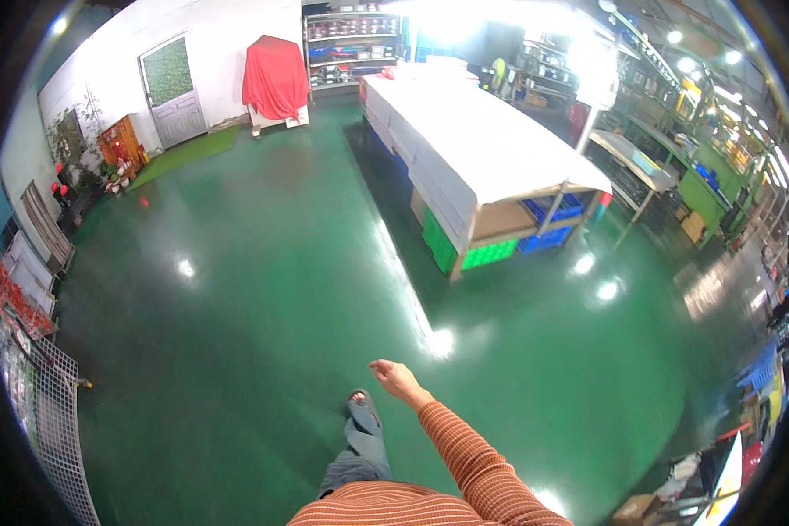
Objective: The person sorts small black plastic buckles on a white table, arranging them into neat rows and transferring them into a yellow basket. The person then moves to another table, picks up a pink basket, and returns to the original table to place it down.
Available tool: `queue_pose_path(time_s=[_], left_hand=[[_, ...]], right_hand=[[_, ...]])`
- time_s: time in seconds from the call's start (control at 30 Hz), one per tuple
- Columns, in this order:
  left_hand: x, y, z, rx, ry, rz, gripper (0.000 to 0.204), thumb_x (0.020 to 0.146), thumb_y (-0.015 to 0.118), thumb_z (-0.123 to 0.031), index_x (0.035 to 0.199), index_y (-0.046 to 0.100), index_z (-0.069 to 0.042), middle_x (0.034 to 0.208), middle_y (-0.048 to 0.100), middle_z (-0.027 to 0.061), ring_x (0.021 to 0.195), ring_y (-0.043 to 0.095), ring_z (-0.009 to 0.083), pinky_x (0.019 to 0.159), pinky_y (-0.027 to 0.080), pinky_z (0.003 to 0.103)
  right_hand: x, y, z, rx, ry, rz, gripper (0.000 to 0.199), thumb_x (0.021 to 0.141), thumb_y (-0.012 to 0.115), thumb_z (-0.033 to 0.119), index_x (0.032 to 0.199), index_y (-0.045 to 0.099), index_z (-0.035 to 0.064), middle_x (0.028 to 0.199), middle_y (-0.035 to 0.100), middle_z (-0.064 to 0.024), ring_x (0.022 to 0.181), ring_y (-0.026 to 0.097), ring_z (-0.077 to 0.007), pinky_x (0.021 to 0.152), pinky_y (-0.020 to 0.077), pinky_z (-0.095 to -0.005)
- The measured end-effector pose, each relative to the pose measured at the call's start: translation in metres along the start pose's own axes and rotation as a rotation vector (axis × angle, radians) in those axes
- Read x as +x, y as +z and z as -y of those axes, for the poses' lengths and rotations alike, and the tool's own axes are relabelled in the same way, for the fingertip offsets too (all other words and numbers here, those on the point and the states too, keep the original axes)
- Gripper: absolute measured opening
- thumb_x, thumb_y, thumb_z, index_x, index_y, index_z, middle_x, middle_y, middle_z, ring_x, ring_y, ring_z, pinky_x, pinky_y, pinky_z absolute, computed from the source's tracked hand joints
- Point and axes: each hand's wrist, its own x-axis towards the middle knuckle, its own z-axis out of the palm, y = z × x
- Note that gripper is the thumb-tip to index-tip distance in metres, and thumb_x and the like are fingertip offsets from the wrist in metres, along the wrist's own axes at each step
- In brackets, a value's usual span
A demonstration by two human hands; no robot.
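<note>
My right hand (396, 379) swings out in front of my body over the green floor (263, 289), at the end of an orange striped sleeve (469, 451). Its fingers curl in loosely, and nothing shows in them. It touches nothing; my own foot in a dark sandal (366, 405) is closest to it, below and to the left. My left hand is out of the picture.
Ahead to the right stands a long table (491, 131) with a white cover, green crates (489, 254) and blue crates (543, 238) beneath. A red-draped object (274, 79) stands by shelves (352, 51). A white grid rack (57, 412) lines the left.
</note>
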Motion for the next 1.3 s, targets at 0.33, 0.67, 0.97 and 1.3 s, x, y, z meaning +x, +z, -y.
queue_pose_path(time_s=[0.33, 0.67, 0.97, 1.3], left_hand=[[0.23, -0.575, -0.288, -0.386, 0.418, -0.698, 0.037, 0.09, 0.047, -0.034, 0.112, 0.065, -0.01, 0.112, 0.064, 0.0162, 0.108, 0.059, 0.0326, 0.092, 0.046, 0.041], [0.378, -0.994, -0.586, -0.589, 0.667, -0.615, 0.031, 0.093, 0.051, -0.022, 0.119, 0.061, -0.008, 0.112, 0.066, 0.0139, 0.104, 0.064, 0.0248, 0.089, 0.049, 0.036], [0.509, -1.078, -0.409, 0.065, -0.014, 0.033, 0.035, 0.087, 0.045, -0.028, 0.101, 0.069, -0.006, 0.11, 0.064, 0.0186, 0.103, 0.061, 0.0357, 0.089, 0.049, 0.044], [0.722, -1.704, -0.714, -0.341, 0.417, -0.685, 0.034, 0.094, 0.046, -0.03, 0.111, 0.064, -0.006, 0.112, 0.064, 0.0184, 0.108, 0.058, 0.0364, 0.09, 0.047, 0.04]], right_hand=[[0.211, -0.04, -0.263, -0.365, 0.7, 0.459, 0.03, 0.082, 0.05, 0.027, 0.094, 0.069, 0.0076, 0.098, 0.067, -0.0187, 0.095, 0.063, -0.0366, 0.083, 0.05, -0.0458], [0.553, -0.18, -0.372, -0.605, 0.774, 0.917, 0.032, 0.088, 0.049, 0.026, 0.104, 0.068, 0.0057, 0.104, 0.067, -0.0175, 0.098, 0.064, -0.0339, 0.087, 0.0494, -0.0412], [1.304, -0.35, -0.224, -0.109, 0.038, -0.217, 0.022, 0.089, 0.057, 0.018, 0.102, 0.064, 0.0021, 0.089, 0.069, -0.0159, 0.082, 0.067, -0.0293, 0.075, 0.0528, -0.0372], [1.52, -0.392, -0.258, -0.178, 0.358, 0.067, 0.029, 0.087, 0.055, 0.029, 0.101, 0.066, 0.0063, 0.097, 0.067, -0.0186, 0.094, 0.062, -0.039, 0.082, 0.0493, -0.0468]])
